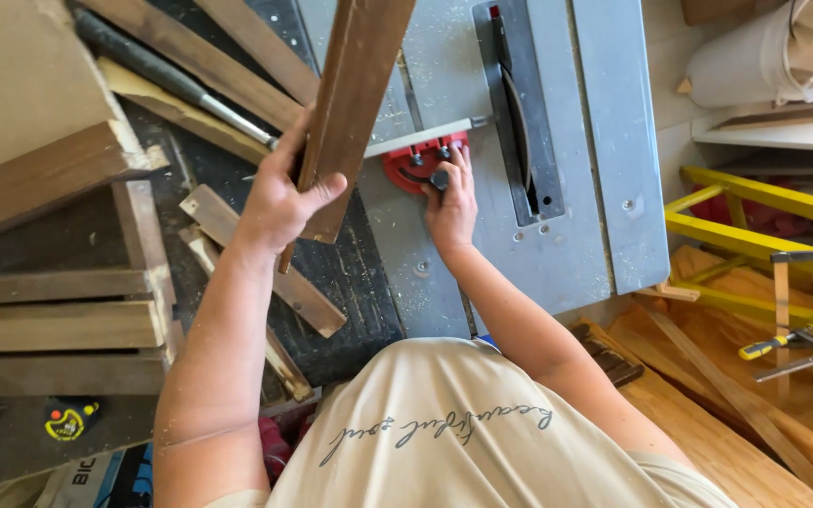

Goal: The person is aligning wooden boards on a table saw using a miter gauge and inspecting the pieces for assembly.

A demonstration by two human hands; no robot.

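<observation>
Leftmost, stacked wood offcuts [58,320] lie well apart from the left hand [279,193], whose fingers [324,191] are wrapped shut around a long dark wooden board [355,103] held tilted, its lower end just below them and the rest rising up past the top edge. Just to the right, the right hand [451,202] rests on the grey saw table [576,235], its fingers [458,165] curled onto the black knob of the red miter gauge [421,162], with the blade slot [519,113] near their right side and a yellow frame [764,226] far beyond.
</observation>
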